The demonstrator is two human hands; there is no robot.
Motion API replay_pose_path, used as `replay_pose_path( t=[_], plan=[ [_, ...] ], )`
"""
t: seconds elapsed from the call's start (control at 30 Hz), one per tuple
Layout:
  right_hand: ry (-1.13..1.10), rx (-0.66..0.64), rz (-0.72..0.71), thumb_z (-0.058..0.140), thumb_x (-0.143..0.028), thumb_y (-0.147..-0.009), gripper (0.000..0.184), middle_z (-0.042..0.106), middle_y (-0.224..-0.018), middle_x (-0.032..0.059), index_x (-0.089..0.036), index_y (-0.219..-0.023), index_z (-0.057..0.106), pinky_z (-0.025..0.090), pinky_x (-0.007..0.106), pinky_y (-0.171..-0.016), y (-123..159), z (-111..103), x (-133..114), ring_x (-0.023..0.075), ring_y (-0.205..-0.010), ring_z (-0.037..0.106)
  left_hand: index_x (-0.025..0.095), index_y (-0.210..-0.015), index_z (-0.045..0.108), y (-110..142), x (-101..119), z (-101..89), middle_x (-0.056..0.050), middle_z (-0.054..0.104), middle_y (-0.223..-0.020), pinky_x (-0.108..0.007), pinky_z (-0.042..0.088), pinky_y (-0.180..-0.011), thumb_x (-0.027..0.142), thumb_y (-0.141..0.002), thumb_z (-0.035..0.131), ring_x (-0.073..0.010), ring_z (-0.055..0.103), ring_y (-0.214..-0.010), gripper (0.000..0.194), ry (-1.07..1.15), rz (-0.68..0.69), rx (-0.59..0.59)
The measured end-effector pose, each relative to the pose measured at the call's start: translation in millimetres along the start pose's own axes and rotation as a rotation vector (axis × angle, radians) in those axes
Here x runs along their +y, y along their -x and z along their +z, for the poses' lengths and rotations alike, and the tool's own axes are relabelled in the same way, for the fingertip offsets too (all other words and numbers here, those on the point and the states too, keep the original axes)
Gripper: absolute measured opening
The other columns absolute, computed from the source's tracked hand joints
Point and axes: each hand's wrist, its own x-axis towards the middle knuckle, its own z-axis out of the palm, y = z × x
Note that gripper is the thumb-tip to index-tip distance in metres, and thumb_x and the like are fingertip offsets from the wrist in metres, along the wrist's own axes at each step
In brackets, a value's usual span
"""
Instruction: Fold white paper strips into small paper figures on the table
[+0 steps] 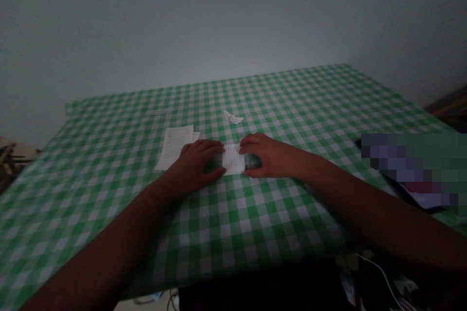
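A small piece of printed paper (pixel 233 158) lies on the green-and-white checked tablecloth between my two hands. My left hand (pixel 200 161) holds its left edge, fingertips at the far corner and thumb at the near one. On the opposite side, my right hand (pixel 263 155) grips the right edge in the same way, with a gap between thumb and fingers. The print is too small to read. Just left of my left hand are larger printed sheets (pixel 176 143), one partly over another. Beyond the small paper lies a crumpled white scrap (pixel 232 117).
The checked tablecloth (pixel 284 233) covers the table, which meets a pale wall (pixel 233 24) at the back. At the right edge sits a dark-rimmed flat object (pixel 425 199), mostly blurred out by blocks. A white cable (pixel 381 272) hangs below the table's front edge.
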Motion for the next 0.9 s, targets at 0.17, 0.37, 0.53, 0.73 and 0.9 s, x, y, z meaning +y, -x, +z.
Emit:
replay_pose_path(
  t=[0.17, 0.37, 0.53, 0.73, 0.9],
  plan=[
    [0.029, -0.03, -0.034, 0.076, -0.035, -0.079, 0.051, 0.059, -0.129, 0.0144, -0.017, -0.124, 0.062, 0.043, 0.048, -0.105, 1, -3, -5, 0.0298, -0.123, 0.052, 0.023, -0.125, 0.057, 1, -2, 0.7, -0.009, 0.056, -0.14, -0.052, 0.036, -0.106, 0.046, -0.091, 0.059, -0.0303, 0.048, -0.131, 0.042, -0.012, 0.012, -0.004],
    [0.074, -0.034, -0.079, 0.07, -0.026, -0.082, 0.04, 0.059, -0.128, 0.0139, -0.016, -0.121, 0.063, 0.046, 0.046, -0.101, 3, -5, -10, 0.0296, -0.122, 0.052, 0.022, -0.125, 0.057, 1, -2, 0.7, -0.009, 0.057, -0.138, -0.051, 0.037, -0.105, 0.045, -0.091, 0.059, -0.0297, 0.048, -0.13, 0.041, -0.009, 0.024, 0.0],
    [0.126, -0.064, -0.104, 0.066, -0.022, -0.085, 0.037, 0.06, -0.127, 0.0151, -0.015, -0.121, 0.064, 0.047, 0.045, -0.099, 1, -6, -15, 0.029, -0.12, 0.054, 0.021, -0.128, 0.056, 1, -1, -2.7, -0.011, 0.055, -0.139, -0.052, 0.038, -0.105, 0.041, -0.091, 0.057, -0.0309, 0.048, -0.13, 0.042, 0.009, 0.044, -0.023],
    [0.156, -0.086, -0.131, 0.063, -0.02, -0.088, 0.032, 0.062, -0.124, 0.016, -0.013, -0.119, 0.065, 0.045, 0.044, -0.101, -2, -8, -19, 0.0268, -0.114, 0.057, 0.022, -0.13, 0.055, 2, -1, -3.6, -0.011, 0.054, -0.141, -0.053, 0.036, -0.107, 0.041, -0.091, 0.056, -0.0315, 0.046, -0.132, 0.043, 0.014, 0.036, -0.029],
    [0.165, -0.091, -0.152, 0.062, -0.022, -0.089, 0.028, 0.064, -0.123, 0.0143, -0.014, -0.116, 0.066, 0.045, 0.044, -0.1, -3, -8, -17, 0.0263, -0.112, 0.058, 0.023, -0.13, 0.055, 2, -2, -3.1, -0.011, 0.053, -0.142, -0.054, 0.036, -0.107, 0.044, -0.091, 0.056, -0.0316, 0.045, -0.132, 0.044, 0.006, 0.034, -0.049]
  ],
)
